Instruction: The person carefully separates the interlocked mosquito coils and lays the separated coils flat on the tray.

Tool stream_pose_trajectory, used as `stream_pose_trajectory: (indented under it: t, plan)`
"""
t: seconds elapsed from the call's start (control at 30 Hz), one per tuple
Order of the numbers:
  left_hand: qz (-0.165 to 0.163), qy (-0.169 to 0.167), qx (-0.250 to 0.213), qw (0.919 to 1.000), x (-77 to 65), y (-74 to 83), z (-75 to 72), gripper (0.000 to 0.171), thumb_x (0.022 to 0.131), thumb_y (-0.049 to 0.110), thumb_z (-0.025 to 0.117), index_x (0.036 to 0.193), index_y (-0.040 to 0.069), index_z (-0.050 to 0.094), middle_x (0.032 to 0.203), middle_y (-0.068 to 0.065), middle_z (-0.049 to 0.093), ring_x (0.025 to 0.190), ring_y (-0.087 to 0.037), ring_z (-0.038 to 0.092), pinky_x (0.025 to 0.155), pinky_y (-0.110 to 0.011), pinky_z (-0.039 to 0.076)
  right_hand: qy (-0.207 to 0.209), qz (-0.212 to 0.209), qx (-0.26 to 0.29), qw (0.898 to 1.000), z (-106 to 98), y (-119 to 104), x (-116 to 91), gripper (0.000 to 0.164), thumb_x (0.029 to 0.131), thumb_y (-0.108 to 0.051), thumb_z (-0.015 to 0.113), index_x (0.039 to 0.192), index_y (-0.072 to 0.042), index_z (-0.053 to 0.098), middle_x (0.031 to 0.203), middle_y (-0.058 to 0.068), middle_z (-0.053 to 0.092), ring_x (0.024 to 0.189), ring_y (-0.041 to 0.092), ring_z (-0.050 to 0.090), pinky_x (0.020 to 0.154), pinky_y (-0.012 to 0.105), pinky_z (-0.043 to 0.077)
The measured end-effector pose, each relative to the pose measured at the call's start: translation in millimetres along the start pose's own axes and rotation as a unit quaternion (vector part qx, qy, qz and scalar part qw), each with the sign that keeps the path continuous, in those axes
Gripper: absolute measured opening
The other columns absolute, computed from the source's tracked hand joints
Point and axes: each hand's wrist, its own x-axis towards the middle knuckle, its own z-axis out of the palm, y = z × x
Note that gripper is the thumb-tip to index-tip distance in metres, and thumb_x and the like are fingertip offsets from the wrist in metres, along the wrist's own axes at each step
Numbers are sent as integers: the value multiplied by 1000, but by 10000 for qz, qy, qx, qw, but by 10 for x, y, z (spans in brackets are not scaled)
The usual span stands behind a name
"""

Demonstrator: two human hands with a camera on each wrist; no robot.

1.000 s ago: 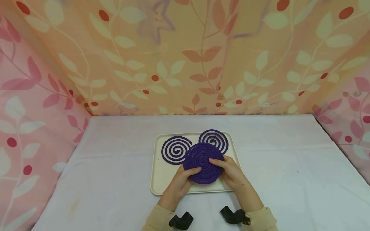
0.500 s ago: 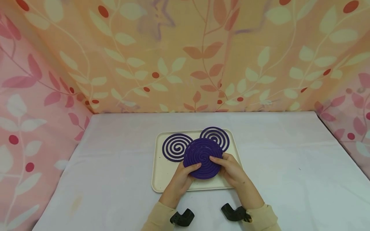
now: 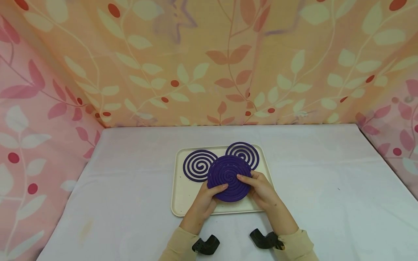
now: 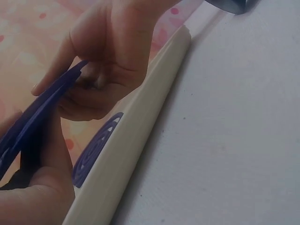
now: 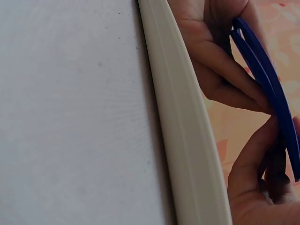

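Observation:
Both hands hold a purple mosquito coil disc [image 3: 229, 168], its spirals nested tightly into one round, above the front of a cream tray [image 3: 183, 204]. My left hand [image 3: 204, 204] grips its lower left edge, thumb on the face and fingers behind. On the right edge, my right hand [image 3: 262, 192] grips with its thumb close to the spiral's centre. Seen edge-on in the right wrist view, the disc [image 5: 269, 79] shows two layers slightly apart at one end. Two single coils with open gaps lie on the tray: a left coil [image 3: 201, 167] and a right coil [image 3: 241, 155], partly hidden.
The tray stands on a white cloth-covered table [image 3: 130, 181]. The right coil overhangs the tray's back rim. Behind the table hangs a patterned orange curtain [image 3: 196, 54], with pink curtains [image 3: 36, 145] at the sides. Black wrist mounts [image 3: 206, 245] stick out from both cuffs.
The hands and disc have risen slightly in the head view, largely along with the tray and table as the camera shifts. Both hands keep the same hold on the disc.

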Motion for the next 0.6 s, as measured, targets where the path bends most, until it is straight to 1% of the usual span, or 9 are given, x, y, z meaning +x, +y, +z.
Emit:
stream_pose_trajectory:
  t: [0.1,0.23,0.33,0.6]
  plan:
    - [-52,91,-27,9999,2,0,-1,56,86,-7,55,137,-9,34,124,-10,54,112,-19,55,94,-33,47,82,7,-18,10000,4,2,2,21,90,2,55,91,-14,69,88,-1,70,80,9,66,71,22,54]
    - [-73,122,-57,9999,3,3,1,54,86,-7,55,137,-8,36,123,-9,55,111,-18,56,94,-33,47,115,22,-73,9999,9,2,0,20,90,1,56,91,-14,69,87,-2,70,79,9,65,71,22,54]
    - [-56,115,-101,9999,5,4,4,55,85,-8,55,137,-7,35,124,-8,54,113,-18,54,96,-32,45,51,14,-140,9999,5,5,2,21,90,2,54,92,-15,68,87,-2,70,79,9,65,71,23,54]
    - [-47,49,-198,9998,9,-5,10,62,85,-7,52,142,-4,28,133,-10,47,119,-18,49,101,-32,40,0,84,-177,9998,6,12,11,22,91,1,53,92,-15,67,88,-2,69,80,9,65,72,24,54]
